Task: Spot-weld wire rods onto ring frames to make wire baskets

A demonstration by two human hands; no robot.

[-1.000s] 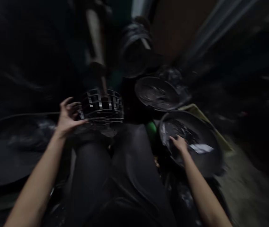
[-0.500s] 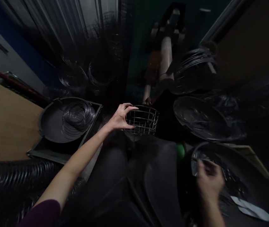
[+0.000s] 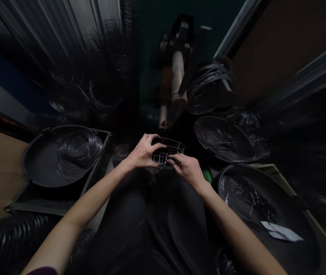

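Note:
A small round wire basket [image 3: 172,142] with a metal grid is in front of my lap, below the machine. My left hand [image 3: 143,152] grips its left side, thumb low and fingers over the upper wires. At the basket's right front, my right hand [image 3: 190,168] has thumb and fingers pinched together against the grid. Whatever lies between those fingertips is too small and dark to make out. Part of the basket is hidden behind both hands.
On the right, a large dark basin [image 3: 291,198] holds short wire pieces and a white paper [image 3: 281,231]; another basin [image 3: 223,139] sits behind it. A basin [image 3: 44,160] with coiled wire [image 3: 79,149] stands left. Ahead is a green machine with a cylindrical arm [image 3: 178,72].
My right hand has moved from over the right-hand basin to the front of the basket. My left hand keeps its grip. The whole view has shifted somewhat.

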